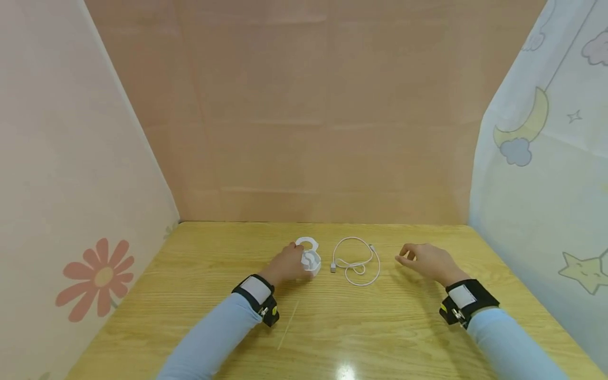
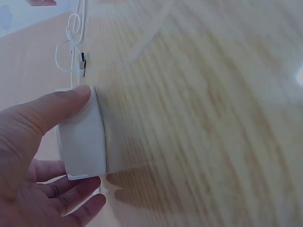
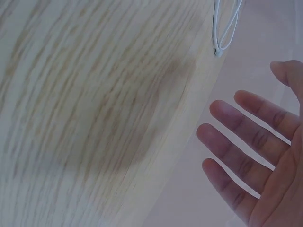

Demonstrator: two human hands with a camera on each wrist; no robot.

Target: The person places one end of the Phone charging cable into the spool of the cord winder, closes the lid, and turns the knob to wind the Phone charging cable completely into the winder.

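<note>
- Left grip [image 1: 288, 265] wraps our white holder [image 1: 311, 259], thumb [image 2: 57, 106] on top, pinning it to the counter [image 1: 332, 327].
- Right grip [image 1: 424, 259] hangs slack, holding nothing, beside the cable [image 1: 357, 261].

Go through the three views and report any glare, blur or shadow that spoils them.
Head view: sharp, with one bright glare spot on the table near the bottom edge. Left wrist view: wood grain smeared, while the left hand and its white holder stay fairly crisp. Right wrist view: grain blurred, a broad soft shadow on the wood, right hand in focus, white cable cropped at the top.
</note>
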